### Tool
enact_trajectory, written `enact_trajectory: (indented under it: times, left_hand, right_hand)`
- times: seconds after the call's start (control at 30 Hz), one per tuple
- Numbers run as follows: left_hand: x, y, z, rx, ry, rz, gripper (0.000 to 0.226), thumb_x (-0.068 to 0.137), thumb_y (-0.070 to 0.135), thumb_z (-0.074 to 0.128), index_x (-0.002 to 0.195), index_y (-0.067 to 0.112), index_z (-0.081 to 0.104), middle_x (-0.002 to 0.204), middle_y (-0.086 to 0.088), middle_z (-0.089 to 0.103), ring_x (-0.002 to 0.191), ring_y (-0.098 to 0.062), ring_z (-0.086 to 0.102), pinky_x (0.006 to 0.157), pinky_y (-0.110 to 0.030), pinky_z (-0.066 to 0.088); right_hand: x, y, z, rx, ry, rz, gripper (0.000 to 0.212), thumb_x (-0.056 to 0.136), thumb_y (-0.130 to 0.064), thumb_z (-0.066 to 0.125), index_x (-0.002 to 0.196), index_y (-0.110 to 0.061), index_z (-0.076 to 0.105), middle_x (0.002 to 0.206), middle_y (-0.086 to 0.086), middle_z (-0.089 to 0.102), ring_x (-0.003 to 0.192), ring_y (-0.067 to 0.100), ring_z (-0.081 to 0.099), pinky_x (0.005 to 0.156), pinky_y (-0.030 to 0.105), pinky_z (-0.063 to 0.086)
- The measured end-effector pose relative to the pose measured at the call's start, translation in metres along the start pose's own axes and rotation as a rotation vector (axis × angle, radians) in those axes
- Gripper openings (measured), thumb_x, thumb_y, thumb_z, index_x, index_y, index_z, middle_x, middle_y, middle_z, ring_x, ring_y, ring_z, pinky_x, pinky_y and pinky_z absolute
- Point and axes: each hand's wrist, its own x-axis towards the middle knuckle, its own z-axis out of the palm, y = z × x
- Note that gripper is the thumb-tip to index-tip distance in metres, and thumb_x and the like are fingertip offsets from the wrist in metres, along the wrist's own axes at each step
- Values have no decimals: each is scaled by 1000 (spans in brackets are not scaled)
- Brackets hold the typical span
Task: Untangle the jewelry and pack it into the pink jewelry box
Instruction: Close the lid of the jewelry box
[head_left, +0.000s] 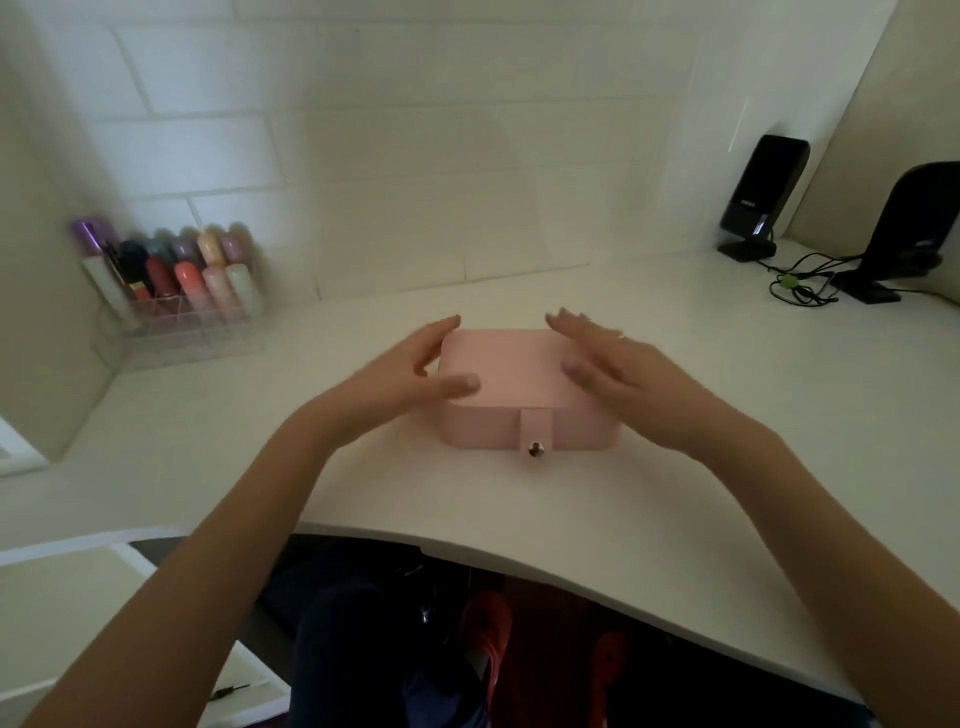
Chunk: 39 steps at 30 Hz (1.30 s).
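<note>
The pink jewelry box (514, 379) sits closed in the middle of the white desk, its strap and metal snap (534, 448) facing me. My left hand (415, 369) is at the box's left side, fingers straight along the left edge and thumb over the lid. My right hand (608, 371) hovers at the right side with fingers spread, a ring on one finger. Whether either hand touches the box is unclear. Neither hand holds anything. No jewelry is visible.
A clear organiser (171, 291) with several coloured tubes stands at the back left by the wall. Two black speakers (761, 195) (906, 228) with tangled cables (802, 283) stand at the back right. The desk's curved front edge (467, 545) lies near me, above my legs.
</note>
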Motion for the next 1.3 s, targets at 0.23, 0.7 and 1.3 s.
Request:
enact_trajectory:
  times: [0.23,0.7,1.3]
  left_hand:
    - [5,-17,18,87,38,47,124,51,33,87,152,29,15,143,19,27,132,-1,30,93,0,26]
    - [6,-18,21,19,59,69,131,34,50,81,150,31,21,136,24,34,117,13,40,80,7,30]
    - [4,-29,23,-123,168,57,125,39,32,87,148,36,25,134,22,40,113,19,43,96,-13,40]
  right_hand:
    - [-3,0,13,-326,-56,-64,80,86,-72,-1,152,-32,17,160,-11,13,147,4,3,117,24,-6]
    - [-14,-24,26,-440,-40,7,81,89,-61,50,153,-35,9,161,-13,6,149,9,-2,120,36,14]
    - [-7,-1,47,239,300,296,114,68,-37,85,154,-23,11,159,-2,13,144,12,15,104,16,16]
